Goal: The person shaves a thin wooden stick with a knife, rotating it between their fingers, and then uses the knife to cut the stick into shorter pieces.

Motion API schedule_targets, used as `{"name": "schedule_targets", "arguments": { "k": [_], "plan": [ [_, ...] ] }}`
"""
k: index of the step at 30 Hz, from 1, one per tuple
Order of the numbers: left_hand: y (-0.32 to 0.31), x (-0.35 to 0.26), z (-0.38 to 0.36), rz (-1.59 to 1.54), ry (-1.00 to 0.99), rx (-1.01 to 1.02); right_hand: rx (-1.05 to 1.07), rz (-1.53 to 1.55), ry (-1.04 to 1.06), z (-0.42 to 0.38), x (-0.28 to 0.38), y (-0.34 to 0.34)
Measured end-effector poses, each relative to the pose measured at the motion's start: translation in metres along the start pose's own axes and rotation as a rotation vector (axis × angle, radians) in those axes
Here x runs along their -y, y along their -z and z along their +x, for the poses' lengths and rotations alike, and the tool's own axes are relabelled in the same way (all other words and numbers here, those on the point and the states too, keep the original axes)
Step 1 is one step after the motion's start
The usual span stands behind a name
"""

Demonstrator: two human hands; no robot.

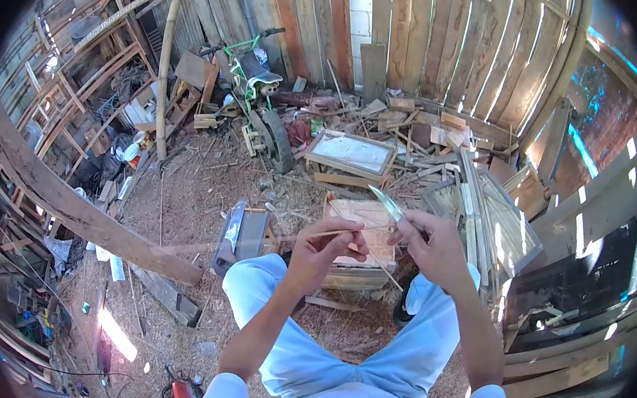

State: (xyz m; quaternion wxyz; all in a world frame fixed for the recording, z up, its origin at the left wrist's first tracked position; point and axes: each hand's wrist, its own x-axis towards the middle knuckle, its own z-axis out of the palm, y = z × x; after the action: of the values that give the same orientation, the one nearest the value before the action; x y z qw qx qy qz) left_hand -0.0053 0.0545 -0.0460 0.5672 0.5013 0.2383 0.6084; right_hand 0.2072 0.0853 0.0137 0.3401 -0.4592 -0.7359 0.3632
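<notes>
The left hand (324, 246) pinches a thin bamboo stick (331, 232), which lies flat across the space in front of the person's knees. The right hand (434, 247) grips a knife (387, 203), and its shiny blade points up and to the left, just above the stick. A wooden box (359, 251) sits on the ground right under both hands.

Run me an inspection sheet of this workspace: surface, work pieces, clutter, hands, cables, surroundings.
Surface: dirt floor strewn with shavings; wooden box below the hands.
Work pieces: thin stick in left hand; knife in right hand, blade up.
Clutter: framed panels, offcuts, plank.
Hands: both closed on their pieces.
Cables: nothing seen.
Surroundings: plank wall, small motorbike, racks.
</notes>
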Motion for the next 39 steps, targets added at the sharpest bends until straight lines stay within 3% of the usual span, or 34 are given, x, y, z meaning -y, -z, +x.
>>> {"name": "schedule_targets", "arguments": {
  "k": [3,4,6,7,8,10,12,15,16,18,19,21,24,28,30,32,34,39],
  "plan": [
    [0.017,-0.017,-0.016,-0.277,0.368,0.147,-0.020,-0.046,0.126,0.004,0.000,0.003],
    [0.024,-0.022,-0.021,-0.283,0.377,0.149,-0.022,-0.047,0.115,0.004,-0.001,0.004],
    [0.036,-0.029,-0.029,-0.442,0.597,0.316,-0.008,-0.132,0.221,0.005,-0.003,0.008],
    [0.040,-0.034,-0.036,-0.356,0.674,0.296,-0.009,-0.138,0.211,0.006,-0.005,0.010],
    [0.043,-0.036,-0.042,-0.369,0.678,0.302,-0.034,-0.205,0.254,0.008,-0.008,0.012],
    [0.042,-0.040,-0.052,0.009,0.659,0.266,-0.055,-0.277,0.287,0.010,-0.013,0.013],
    [0.030,-0.044,-0.058,-0.008,0.657,0.161,-0.092,-0.314,0.333,0.014,-0.014,0.014],
    [0.009,-0.035,-0.064,0.333,0.551,-0.046,-0.187,-0.317,0.421,0.016,-0.019,0.010],
    [0.004,-0.029,-0.068,0.322,0.549,-0.054,-0.174,-0.323,0.422,0.013,-0.015,0.007],
    [-0.006,-0.017,-0.073,0.219,0.557,-0.185,-0.291,-0.024,0.217,-0.006,-0.008,-0.003],
    [-0.010,-0.005,-0.078,0.243,0.537,-0.239,-0.274,-0.033,0.211,-0.017,-0.013,-0.013],
    [-0.013,0.010,-0.086,0.242,0.536,-0.235,-0.219,0.524,-0.041,-0.045,-0.029,-0.036],
    [-0.022,0.024,-0.102,0.322,0.523,-0.239,-0.059,0.727,-0.294,-0.082,-0.039,-0.065],
    [-0.027,0.024,-0.118,0.332,0.656,-0.225,0.048,0.812,-0.375,-0.110,-0.050,-0.090],
    [-0.024,0.030,-0.125,0.512,0.547,-0.147,0.057,0.853,-0.440,-0.117,-0.053,-0.094],
    [-0.028,0.027,-0.124,0.453,0.635,-0.148,0.129,0.790,-0.464,-0.116,-0.060,-0.098],
    [-0.035,0.032,-0.119,0.421,0.488,-0.261,0.186,0.796,-0.427,-0.110,-0.058,-0.096],
    [-0.026,0.031,-0.114,0.387,0.576,-0.224,0.264,0.891,-0.474,-0.103,-0.061,-0.102]
  ]
}}
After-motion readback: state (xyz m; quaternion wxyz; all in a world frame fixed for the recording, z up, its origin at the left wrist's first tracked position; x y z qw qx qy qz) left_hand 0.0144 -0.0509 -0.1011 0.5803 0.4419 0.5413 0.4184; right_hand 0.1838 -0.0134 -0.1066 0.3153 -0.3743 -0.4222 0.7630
